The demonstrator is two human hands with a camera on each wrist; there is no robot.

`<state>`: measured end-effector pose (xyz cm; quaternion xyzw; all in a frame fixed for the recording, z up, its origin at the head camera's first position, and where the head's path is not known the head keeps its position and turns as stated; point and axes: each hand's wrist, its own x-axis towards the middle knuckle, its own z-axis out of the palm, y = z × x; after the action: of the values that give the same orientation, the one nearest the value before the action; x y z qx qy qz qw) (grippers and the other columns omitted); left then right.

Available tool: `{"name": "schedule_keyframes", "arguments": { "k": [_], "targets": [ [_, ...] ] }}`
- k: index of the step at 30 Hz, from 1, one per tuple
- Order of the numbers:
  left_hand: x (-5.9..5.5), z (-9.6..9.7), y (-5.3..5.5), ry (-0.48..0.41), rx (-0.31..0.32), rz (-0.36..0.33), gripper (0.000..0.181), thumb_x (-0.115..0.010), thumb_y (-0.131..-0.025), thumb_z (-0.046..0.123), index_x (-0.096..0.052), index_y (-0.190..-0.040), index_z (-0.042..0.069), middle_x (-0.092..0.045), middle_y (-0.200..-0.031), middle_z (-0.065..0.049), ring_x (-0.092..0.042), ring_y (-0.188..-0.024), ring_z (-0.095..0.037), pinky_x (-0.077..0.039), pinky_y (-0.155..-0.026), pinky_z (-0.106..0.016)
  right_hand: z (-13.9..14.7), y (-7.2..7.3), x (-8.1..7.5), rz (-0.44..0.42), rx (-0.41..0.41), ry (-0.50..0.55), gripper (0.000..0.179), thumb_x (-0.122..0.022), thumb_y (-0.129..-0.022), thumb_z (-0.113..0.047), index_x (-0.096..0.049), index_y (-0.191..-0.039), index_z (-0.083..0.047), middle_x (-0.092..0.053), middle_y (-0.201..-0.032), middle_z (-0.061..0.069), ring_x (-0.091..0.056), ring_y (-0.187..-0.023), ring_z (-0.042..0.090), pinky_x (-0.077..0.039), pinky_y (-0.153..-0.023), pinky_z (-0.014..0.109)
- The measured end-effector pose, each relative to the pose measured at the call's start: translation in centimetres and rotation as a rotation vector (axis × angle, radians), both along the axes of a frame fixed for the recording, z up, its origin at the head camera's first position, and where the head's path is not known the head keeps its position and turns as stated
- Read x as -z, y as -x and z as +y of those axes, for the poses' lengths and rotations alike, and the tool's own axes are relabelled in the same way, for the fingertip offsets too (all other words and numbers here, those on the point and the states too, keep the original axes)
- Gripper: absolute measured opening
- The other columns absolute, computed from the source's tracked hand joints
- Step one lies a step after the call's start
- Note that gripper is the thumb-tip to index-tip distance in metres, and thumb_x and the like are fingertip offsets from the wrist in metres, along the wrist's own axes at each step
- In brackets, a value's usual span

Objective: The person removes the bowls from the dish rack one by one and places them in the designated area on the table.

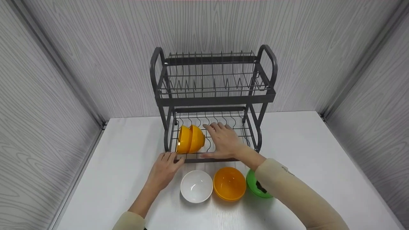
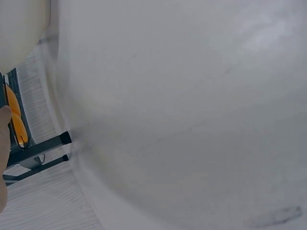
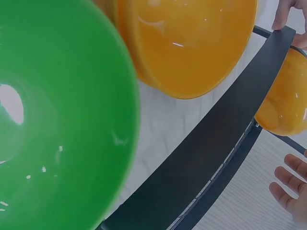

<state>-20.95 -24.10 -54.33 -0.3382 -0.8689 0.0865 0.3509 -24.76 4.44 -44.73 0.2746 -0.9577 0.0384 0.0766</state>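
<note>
Two orange bowls stand on edge, nested together, at the left of the lower tier of a dark dish rack. My right hand is just right of them over that tier, fingers spread, thumb toward the front rail, holding nothing. In the right wrist view, its fingers show apart from the orange bowl. My left hand holds the rack's front left corner, fingertips on top and thumb along the front rail. Only a sliver of the left hand shows in the left wrist view.
In front of the rack stand a white bowl, stacked orange bowls and a green bowl, partly hidden by my right sleeve. The upper tier overhangs the back of the lower one. Wood-grain walls enclose the white table.
</note>
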Motion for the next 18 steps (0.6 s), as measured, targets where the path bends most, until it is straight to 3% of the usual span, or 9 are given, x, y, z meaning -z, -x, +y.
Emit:
{"name": "schedule_keyframes", "arguments": {
  "k": [12, 18],
  "targets": [
    [0.1, -0.1, -0.1, 0.018, -0.01, 0.002, 0.045, -0.087, -0.085, 0.01, -0.062, -0.121, 0.024, -0.064, -0.107, -0.009, -0.063, -0.096, -0.026, -0.06, -0.089, -0.036, -1.6, 1.1, 0.1, -0.055, 0.03, -0.043, 0.113, -0.06, -0.083, -0.084, -0.027, -0.165, -0.012, -0.046, -0.162, 0.02, -0.047, -0.149, 0.044, -0.042, -0.122, 0.058],
    [0.1, 0.0, -0.2, 0.007, -0.004, -0.001, 0.045, -0.086, -0.085, 0.009, -0.062, -0.12, 0.023, -0.063, -0.106, -0.009, -0.063, -0.096, -0.026, -0.06, -0.089, -0.037, -2.4, 1.6, 0.6, -0.042, 0.013, -0.008, 0.113, -0.059, -0.083, -0.086, -0.028, -0.164, -0.013, -0.05, -0.157, 0.018, -0.053, -0.144, 0.041, -0.046, -0.119, 0.057]
  ]
}}
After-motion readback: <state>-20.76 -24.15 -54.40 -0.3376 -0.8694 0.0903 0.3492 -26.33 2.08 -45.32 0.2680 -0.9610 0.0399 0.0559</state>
